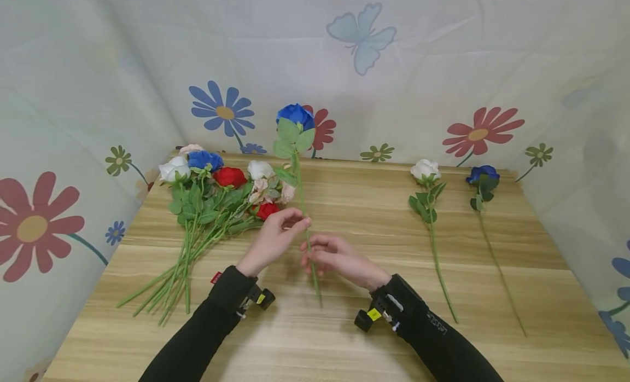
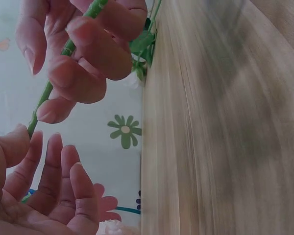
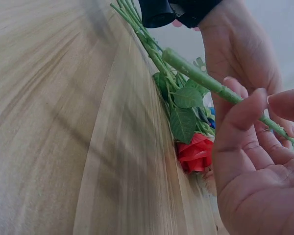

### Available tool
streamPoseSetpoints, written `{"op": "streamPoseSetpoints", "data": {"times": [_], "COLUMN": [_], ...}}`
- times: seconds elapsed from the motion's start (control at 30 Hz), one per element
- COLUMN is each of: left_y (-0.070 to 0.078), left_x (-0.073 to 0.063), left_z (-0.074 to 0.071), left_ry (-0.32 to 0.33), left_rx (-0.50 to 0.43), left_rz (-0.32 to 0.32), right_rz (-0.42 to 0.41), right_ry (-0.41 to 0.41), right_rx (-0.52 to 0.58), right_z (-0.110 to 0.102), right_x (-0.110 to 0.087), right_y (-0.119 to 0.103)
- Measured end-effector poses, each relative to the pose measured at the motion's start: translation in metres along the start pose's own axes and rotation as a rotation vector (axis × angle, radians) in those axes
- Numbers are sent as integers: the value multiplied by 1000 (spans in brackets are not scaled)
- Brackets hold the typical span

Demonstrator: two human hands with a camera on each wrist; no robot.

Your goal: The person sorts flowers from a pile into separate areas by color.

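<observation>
A blue artificial rose (image 1: 295,115) stands upright above the middle of the table, its green stem (image 1: 301,193) running down between both hands. My left hand (image 1: 275,237) pinches the stem around its middle between thumb and fingers. Lower down, my right hand (image 1: 346,260) curls its fingers round the same stem, close to its cut end (image 3: 174,56). In the left wrist view, the right fingers (image 2: 83,73) lie along the stem above the left hand (image 2: 59,196). A pile of roses lies beside my left hand, with a red rose (image 1: 267,210) nearest to it.
On the left of the wooden table (image 1: 364,207), the pile includes white (image 1: 174,168), blue (image 1: 205,160) and red (image 1: 230,177) roses, their stems fanned toward me. Apart on the right lie a white rose (image 1: 426,170) and a blue rose (image 1: 483,175). Behind hangs a patterned curtain (image 1: 408,92).
</observation>
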State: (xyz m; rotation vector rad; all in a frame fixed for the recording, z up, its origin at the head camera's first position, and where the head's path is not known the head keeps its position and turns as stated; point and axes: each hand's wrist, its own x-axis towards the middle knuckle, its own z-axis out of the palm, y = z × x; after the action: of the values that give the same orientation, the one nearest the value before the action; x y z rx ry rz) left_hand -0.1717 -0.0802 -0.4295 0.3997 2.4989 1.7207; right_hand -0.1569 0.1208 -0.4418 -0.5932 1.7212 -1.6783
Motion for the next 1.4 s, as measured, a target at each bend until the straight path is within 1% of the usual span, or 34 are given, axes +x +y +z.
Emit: {"op": "streamPoseSetpoints", "data": {"times": [0.23,0.47,0.63,0.77,0.93,1.2,1.3,1.4], "left_y": [1,0,-2,-3,-4,-8,-9,-10], "left_x": [1,2,1,-1,-8,-18,-20,-22], "left_z": [3,4,3,1,-3,-10,-13,-16], "left_ry": [-17,-26,-19,-3,27,109,124,136], "left_rx": [-16,4,16,55,158,455,528,565], "left_rz": [2,4,13,21,45,123,141,160], "right_rz": [-11,-32,-23,-20,-20,7,11,22], "right_ry": [43,68,76,91,116,192,222,263], "right_rx": [6,-19,-36,-53,-79,-171,-227,-283], "right_z": [2,3,3,-1,-9,-27,-37,-48], "right_x": [-1,-3,-6,-10,-17,-36,-46,-56], "right_y": [-2,-1,-2,-1,0,-2,-1,-2]}}
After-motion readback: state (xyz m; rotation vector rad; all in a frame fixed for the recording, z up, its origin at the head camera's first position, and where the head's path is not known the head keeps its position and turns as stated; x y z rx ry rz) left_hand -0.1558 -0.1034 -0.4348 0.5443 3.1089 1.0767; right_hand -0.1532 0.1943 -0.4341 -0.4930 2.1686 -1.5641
